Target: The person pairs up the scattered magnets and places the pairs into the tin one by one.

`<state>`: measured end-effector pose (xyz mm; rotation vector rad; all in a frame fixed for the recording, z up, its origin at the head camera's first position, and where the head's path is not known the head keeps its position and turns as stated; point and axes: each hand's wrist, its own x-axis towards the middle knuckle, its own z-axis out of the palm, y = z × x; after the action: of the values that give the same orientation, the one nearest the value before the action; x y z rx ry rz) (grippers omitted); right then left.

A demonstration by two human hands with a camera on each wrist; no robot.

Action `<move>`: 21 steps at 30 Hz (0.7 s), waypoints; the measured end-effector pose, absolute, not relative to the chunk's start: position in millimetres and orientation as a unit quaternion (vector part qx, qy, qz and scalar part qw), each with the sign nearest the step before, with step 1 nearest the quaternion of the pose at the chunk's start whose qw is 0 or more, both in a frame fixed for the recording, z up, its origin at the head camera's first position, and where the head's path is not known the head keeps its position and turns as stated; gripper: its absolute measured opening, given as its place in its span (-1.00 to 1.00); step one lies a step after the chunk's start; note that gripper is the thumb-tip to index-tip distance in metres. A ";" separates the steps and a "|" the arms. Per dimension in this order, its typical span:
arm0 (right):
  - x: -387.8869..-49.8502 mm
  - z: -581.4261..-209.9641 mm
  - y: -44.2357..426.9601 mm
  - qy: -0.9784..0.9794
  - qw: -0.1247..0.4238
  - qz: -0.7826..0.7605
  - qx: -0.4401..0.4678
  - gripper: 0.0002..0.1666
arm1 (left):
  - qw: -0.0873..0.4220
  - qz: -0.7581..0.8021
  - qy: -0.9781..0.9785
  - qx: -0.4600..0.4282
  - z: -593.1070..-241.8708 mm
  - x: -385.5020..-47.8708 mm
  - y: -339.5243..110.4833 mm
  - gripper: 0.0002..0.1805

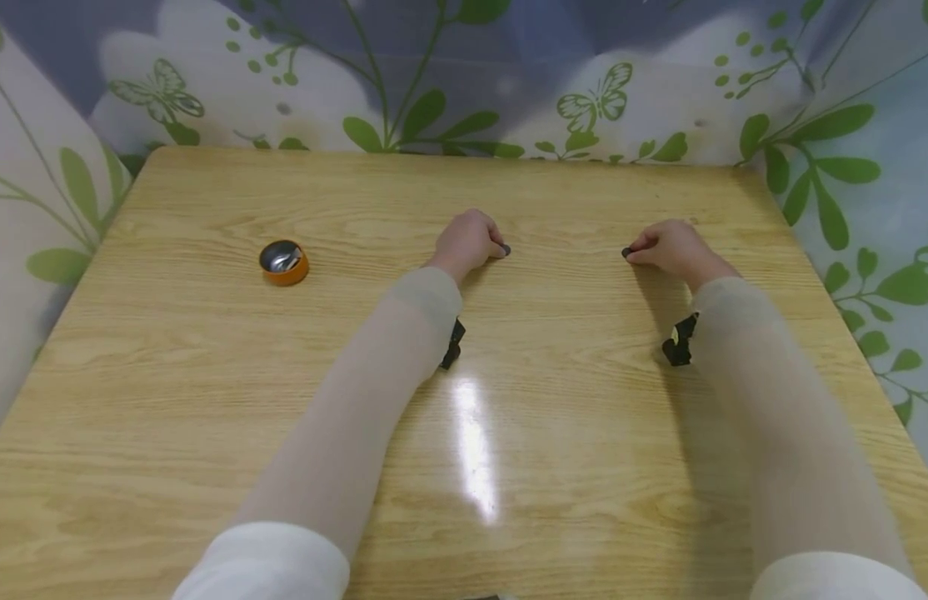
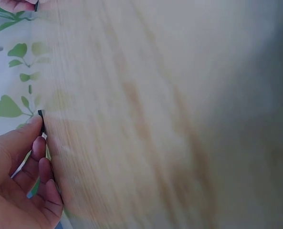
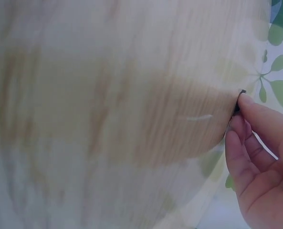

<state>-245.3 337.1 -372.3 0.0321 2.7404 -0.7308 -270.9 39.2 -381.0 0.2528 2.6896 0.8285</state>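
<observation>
You have two small, dark, round pieces up near the far side: one small dark round piece (image 1: pixel 507 250) pinched between thumb and fingertips in the grip of your left hand (image 1: pixel 467 242), the other small dark round piece (image 1: pixel 626 252) pinched the same way by your right hand (image 1: pixel 676 248). They sit well apart; whether either touches the smooth, glossy, pale wood-grain tabletop (image 1: pixel 554 400), you can't tell. Left of your left hand stands one round orange bowl (image 1: pixel 296 273) with a shiny grey inside; its small, pale contents are unclear. Your two beige sleeves (image 1: pixel 359 400) cross the tabletop, one black device (image 1: pixel 453 343) showing beside the left, one black angular device (image 1: pixel 681 340) beside the right. Behind hangs a leaf-printed backdrop (image 1: pixel 449 75) with green butterflies.
</observation>
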 end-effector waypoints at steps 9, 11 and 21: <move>-246.1 -370.0 331.6 0.957 0.161 -0.241 0.011 -0.71 | 0.159 0.289 0.940 0.088 -381.2 -271.8 39.6 -0.85; -246.3 -369.8 331.9 0.957 0.162 -0.240 0.009 -0.71 | 0.160 0.288 0.940 0.088 -381.3 -271.9 39.5 -0.85; -245.8 -371.9 332.5 0.957 0.158 -0.244 0.009 -0.71 | 0.158 0.297 0.938 0.087 -381.0 -269.0 43.0 -0.84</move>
<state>-245.8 332.5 -371.9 0.0258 2.7370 -0.6968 -269.0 43.0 -381.0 0.2500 2.6826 0.8496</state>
